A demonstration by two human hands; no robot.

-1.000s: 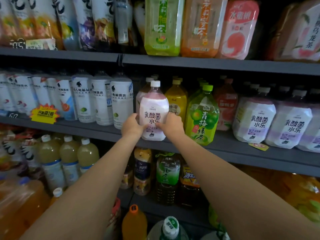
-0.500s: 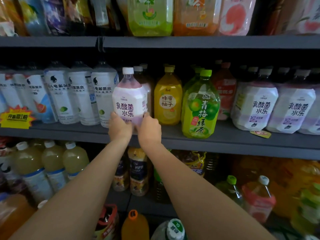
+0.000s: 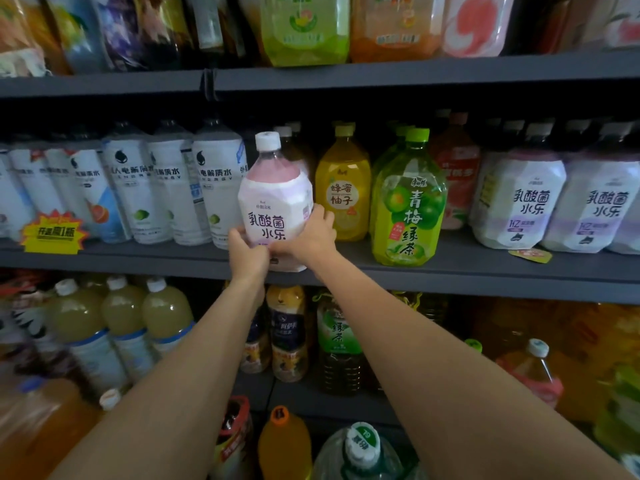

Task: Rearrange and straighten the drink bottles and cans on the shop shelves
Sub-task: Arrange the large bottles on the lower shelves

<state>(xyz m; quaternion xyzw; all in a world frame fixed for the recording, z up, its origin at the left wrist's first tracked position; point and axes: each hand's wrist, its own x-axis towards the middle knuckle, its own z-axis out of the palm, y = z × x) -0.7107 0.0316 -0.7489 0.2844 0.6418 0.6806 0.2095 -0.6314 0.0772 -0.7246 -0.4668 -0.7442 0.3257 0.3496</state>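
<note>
At the front edge of the middle shelf, you are holding the pink bottle with both hands. Your left hand is gripping its lower left side, fingers wrapping the base. Your right hand is curling round the lower right side, fingertips lying up against the white label. Hands close together, thumbs nearly meeting across the bottle's front. Bottle is tilting slightly, white cap leaning left; base is sitting right at the shelf lip, whether resting or lifted cannot be told.

Just left of it, a row of white electrolyte-water bottles is standing upright. Just right, the yellow honey-pomelo bottle is standing a little further back, then the green plum-tea bottle forward at the edge. Well to the right, two matching white-and-lilac bottles are standing side by side, a yellow tag lying on the shelf before them. A yellow starburst price sign is hanging at the far left.
</note>
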